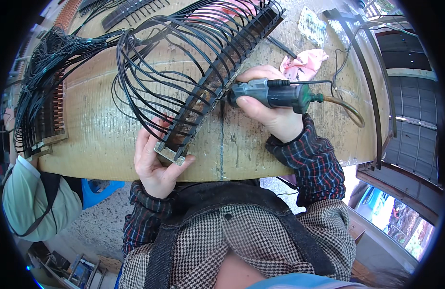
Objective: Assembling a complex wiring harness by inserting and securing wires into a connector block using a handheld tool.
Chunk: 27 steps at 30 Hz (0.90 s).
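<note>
My left hand (pixel 157 166) grips the near end of a long narrow dark frame (pixel 170 153), fingers on its left side and thumb under the pale end piece. The frame slants away to the upper right. A row of black cables (pixel 150 36) rises from it and loops left into a bundle. My right hand (pixel 286 126) is wrapped around a grey and dark cylindrical hand tool (pixel 285 95). A green fitting with a brownish hose and a black cord comes off its right end. The tool's left end is against or close to the frame's right side; exact contact is hidden.
The worn wooden table (pixel 97 115) has a curved-looking front edge. A crumpled pink cloth (pixel 307 65) and a pale printed packet (pixel 312 26) lie beyond my right hand. Left, another cable-filled frame (pixel 53 108) stands near a co-worker's pale sleeve (pixel 34 197). Dark strips run along the right edge.
</note>
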{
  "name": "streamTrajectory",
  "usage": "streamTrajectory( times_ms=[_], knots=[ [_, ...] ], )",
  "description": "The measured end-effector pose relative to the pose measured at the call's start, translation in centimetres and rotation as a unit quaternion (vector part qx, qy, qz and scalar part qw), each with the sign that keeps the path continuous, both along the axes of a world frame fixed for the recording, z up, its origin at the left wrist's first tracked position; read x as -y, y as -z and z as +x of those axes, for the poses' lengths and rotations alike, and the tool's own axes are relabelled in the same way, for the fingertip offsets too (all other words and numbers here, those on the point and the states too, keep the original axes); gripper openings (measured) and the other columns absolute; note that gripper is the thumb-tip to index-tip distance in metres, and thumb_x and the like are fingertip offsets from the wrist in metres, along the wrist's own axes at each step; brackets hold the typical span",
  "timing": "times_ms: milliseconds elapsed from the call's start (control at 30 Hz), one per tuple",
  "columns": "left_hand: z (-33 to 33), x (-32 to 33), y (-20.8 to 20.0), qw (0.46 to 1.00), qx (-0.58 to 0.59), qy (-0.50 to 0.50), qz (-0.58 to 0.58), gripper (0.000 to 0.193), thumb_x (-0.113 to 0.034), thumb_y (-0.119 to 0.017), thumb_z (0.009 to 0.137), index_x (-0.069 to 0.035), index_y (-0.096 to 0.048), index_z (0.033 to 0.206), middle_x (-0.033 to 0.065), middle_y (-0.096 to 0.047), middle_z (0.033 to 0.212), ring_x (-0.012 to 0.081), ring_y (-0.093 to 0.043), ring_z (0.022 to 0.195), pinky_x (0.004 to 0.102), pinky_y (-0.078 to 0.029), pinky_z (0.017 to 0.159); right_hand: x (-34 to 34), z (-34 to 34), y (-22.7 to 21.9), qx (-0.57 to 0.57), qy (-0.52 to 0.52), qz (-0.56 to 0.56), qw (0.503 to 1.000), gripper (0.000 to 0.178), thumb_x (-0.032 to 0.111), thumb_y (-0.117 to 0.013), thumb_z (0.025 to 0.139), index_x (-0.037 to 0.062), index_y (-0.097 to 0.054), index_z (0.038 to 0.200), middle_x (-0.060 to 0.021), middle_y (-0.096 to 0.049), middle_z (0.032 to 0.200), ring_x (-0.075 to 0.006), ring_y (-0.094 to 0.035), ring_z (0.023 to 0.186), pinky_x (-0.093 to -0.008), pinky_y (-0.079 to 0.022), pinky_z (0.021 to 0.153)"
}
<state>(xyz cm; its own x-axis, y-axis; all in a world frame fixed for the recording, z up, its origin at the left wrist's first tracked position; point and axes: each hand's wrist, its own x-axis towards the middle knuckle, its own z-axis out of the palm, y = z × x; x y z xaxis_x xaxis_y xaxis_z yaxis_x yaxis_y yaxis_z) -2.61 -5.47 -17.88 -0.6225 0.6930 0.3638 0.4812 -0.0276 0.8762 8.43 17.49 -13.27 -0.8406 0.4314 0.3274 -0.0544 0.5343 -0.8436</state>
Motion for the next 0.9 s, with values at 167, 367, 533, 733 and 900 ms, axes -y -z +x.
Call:
streamTrajectory(
  times_ms=[167, 367, 533, 733, 900],
  knots=[
    [0.27, 0.0, -0.29, 1.0, 0.018, -0.01, -0.012, 0.071, -0.012, -0.081, 0.061, 0.002, -0.049, 0.123, 0.0159, -0.051, 0.117, 0.0272, -0.052, 0.105, 0.0344, -0.044, 0.086, -0.05, 0.16, -0.26, 0.0, 0.0, 0.004, 1.0, 0.031, 0.018, -0.075, 0.07, 0.0032, -0.063, 0.095, -0.0097, -0.06, 0.092, -0.0214, -0.058, 0.085, -0.032, -0.047, 0.077],
    [0.48, -0.57, -0.47, 0.997, 0.081, -0.015, -0.002, 0.071, -0.009, -0.081, 0.061, 0.002, -0.049, 0.123, 0.0153, -0.049, 0.118, 0.0255, -0.051, 0.106, 0.0332, -0.045, 0.086, 0.11, 0.24, -0.26, -0.019, 0.012, -0.001, 1.0, 0.031, 0.019, -0.075, 0.07, 0.0038, -0.064, 0.094, -0.0092, -0.06, 0.092, -0.0214, -0.059, 0.085, -0.0323, -0.047, 0.076],
    [0.5, -0.61, -0.45, 0.996, 0.093, -0.011, -0.004, 0.071, -0.007, -0.081, 0.06, 0.002, -0.048, 0.123, 0.0152, -0.048, 0.12, 0.0249, -0.051, 0.107, 0.033, -0.045, 0.086, 0.01, 0.06, 0.14, -0.012, 0.0, 0.015, 1.0, 0.03, 0.019, -0.075, 0.07, 0.0042, -0.064, 0.093, -0.0087, -0.06, 0.091, -0.0213, -0.059, 0.084, -0.0321, -0.047, 0.075],
    [0.42, -0.67, -0.25, 0.996, 0.094, -0.01, 0.001, 0.072, -0.006, -0.08, 0.061, 0.002, -0.047, 0.124, 0.0158, -0.047, 0.12, 0.0258, -0.051, 0.107, 0.0336, -0.045, 0.087, -0.04, -0.15, -0.06, 0.001, -0.005, 0.006, 1.0, 0.031, 0.02, -0.075, 0.07, 0.0038, -0.063, 0.093, -0.0086, -0.06, 0.091, -0.0213, -0.059, 0.084, -0.0321, -0.047, 0.075],
    [0.43, -0.56, -0.24, 0.997, 0.081, -0.001, 0.002, 0.073, -0.006, -0.081, 0.061, 0.002, -0.047, 0.125, 0.0162, -0.047, 0.121, 0.0266, -0.051, 0.108, 0.0344, -0.045, 0.088, 0.05, -0.07, 0.05, -0.009, -0.006, 0.003, 1.0, 0.032, 0.02, -0.075, 0.07, 0.0037, -0.063, 0.094, -0.0088, -0.061, 0.092, -0.0214, -0.058, 0.085, -0.0321, -0.047, 0.076]
  ],
)
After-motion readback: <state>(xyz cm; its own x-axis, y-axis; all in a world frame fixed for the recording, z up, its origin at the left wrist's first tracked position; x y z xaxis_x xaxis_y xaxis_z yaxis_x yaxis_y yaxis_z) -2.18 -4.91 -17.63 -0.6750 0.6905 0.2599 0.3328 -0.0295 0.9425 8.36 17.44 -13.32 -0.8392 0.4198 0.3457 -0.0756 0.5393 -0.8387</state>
